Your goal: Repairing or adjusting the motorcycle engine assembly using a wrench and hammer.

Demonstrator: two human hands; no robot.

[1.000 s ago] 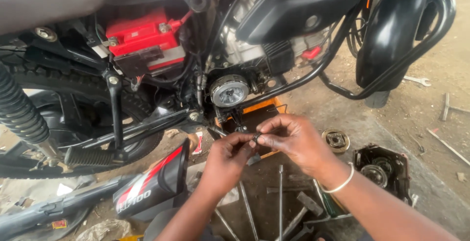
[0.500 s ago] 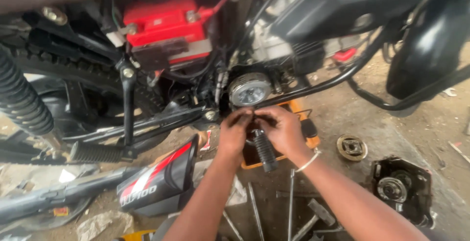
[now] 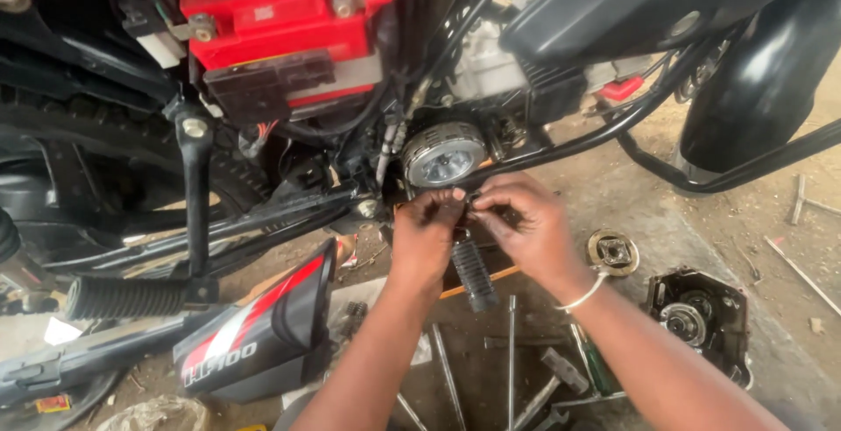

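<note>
Pinching small part [image 3: 480, 203] between both hands

Both hands are right up at the bike's engine, just below the round silver clutch drum [image 3: 443, 154]. Left hand [image 3: 427, 231] and right hand [image 3: 530, 229] are pinching some small dark part between the fingertips, too tiny to make out. A ribbed rubber footpeg [image 3: 473, 273] hangs just under them. Red battery [image 3: 273, 12] sits above, and a black engine cover [image 3: 701, 315] lies on the floor with loose tools [image 3: 512, 352].
</note>
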